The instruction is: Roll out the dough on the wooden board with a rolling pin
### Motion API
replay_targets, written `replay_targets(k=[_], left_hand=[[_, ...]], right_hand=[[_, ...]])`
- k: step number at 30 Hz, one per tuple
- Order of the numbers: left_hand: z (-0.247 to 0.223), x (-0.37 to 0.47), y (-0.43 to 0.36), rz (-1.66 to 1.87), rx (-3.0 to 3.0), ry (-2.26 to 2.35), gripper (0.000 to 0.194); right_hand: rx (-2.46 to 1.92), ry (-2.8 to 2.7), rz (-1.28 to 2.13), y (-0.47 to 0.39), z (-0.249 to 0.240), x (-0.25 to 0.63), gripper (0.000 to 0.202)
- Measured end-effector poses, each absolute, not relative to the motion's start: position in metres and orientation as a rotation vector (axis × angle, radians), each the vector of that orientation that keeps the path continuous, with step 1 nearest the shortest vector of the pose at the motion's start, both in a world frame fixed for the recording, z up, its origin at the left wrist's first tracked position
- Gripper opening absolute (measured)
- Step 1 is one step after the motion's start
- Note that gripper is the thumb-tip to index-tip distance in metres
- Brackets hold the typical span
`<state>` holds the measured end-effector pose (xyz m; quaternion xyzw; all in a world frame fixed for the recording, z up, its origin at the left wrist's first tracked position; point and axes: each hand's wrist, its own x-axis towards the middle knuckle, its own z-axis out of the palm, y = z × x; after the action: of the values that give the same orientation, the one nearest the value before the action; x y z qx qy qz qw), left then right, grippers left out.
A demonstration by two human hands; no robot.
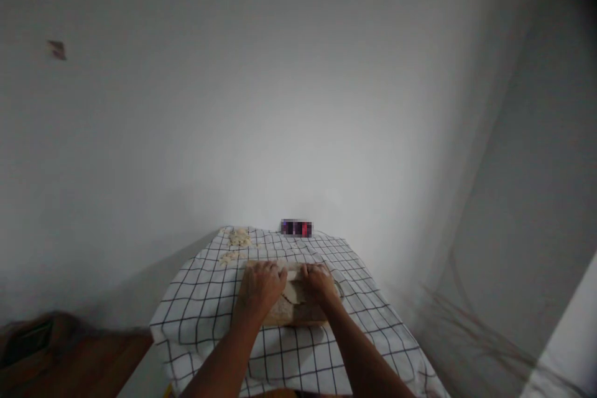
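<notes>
A wooden board [303, 316] lies on the checked cloth, dusted with what looks like flour. On it is a flat, pale sheet of dough [293, 293]. Across the dough's far part runs a pale rolling pin [293, 275], mostly covered by my hands. My left hand [269, 280] is closed over its left end, fingers curled down. Over the right end, my right hand [318, 278] is closed in the same way. Both hands are above the board, with a short stretch of the pin showing between them.
A white cloth with black checks [196, 301] covers the table. Pale dough pieces [239, 237] lie at its back left. A dark, blurred-out object [296, 228] stands at the back by the wall [298, 106]. Thin cables or sticks [480, 329] show at right.
</notes>
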<state>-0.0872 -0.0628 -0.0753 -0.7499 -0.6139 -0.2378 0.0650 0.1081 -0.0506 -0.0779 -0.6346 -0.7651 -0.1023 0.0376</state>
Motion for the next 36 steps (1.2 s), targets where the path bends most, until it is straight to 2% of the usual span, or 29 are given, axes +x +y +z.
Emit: replay_targets(k=[6, 13, 22, 27, 32, 36], left_hand=[[-0.078, -0.088, -0.086, -0.696, -2.192, -1.917, 0.052], [-0.083, -0.091, -0.109, -0.771, -2.189, -1.828, 0.045], [-0.090, -0.095, -0.126, -0.772, -2.208, -1.847, 0.046], [-0.104, -0.098, -0.138, -0.809, -2.231, -1.817, 0.047], [-0.124, -0.101, -0.145, -0.887, -2.227, -1.766, 0.052], [-0.131, -0.103, -0.143, -0.888, -2.225, -1.759, 0.056]], right_hand=[[-2.024, -2.285, -0.245, -0.078, -0.075, 0.102, 0.051], [-1.985, -2.270, -0.232, -0.108, -0.076, 0.101, 0.040], [-1.977, -2.228, -0.272, -0.132, -0.080, 0.097, 0.041], [-1.941, -2.247, -0.239, -0.149, -0.085, 0.099, 0.050], [-1.950, -2.207, -0.182, -0.157, -0.088, 0.100, 0.043], [-1.950, -2.226, -0.193, -0.154, -0.091, 0.100, 0.045]])
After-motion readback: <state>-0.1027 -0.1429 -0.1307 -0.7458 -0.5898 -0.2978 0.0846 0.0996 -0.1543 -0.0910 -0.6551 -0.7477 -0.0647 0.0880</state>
